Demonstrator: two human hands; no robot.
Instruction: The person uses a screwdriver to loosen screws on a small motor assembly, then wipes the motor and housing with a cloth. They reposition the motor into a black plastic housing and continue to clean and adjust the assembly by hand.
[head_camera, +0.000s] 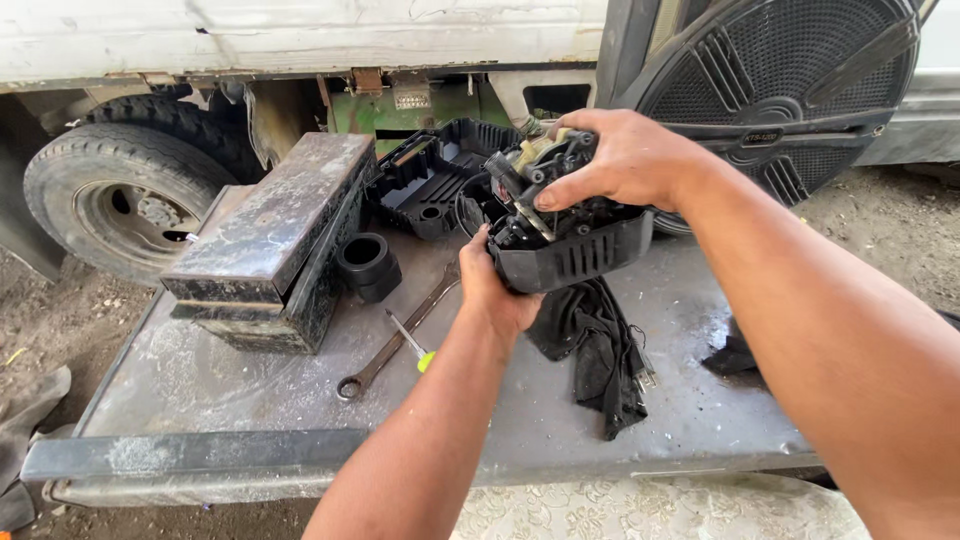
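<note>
On the left of the metal table (200, 390) sits a heavy metal block (280, 235), with a wrench (395, 340) and a small screwdriver (410, 340) beside it. The black machine part (570, 250) is dirty, with slots on its side, and is held up above the table. The left hand (495, 290) cups it from below. The right hand (625, 160) grips its top, fingers pressed tight.

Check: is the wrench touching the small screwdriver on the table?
Touching. In the head view the wrench lies across the screwdriver shaft, with no gap where they cross on the table.
</note>
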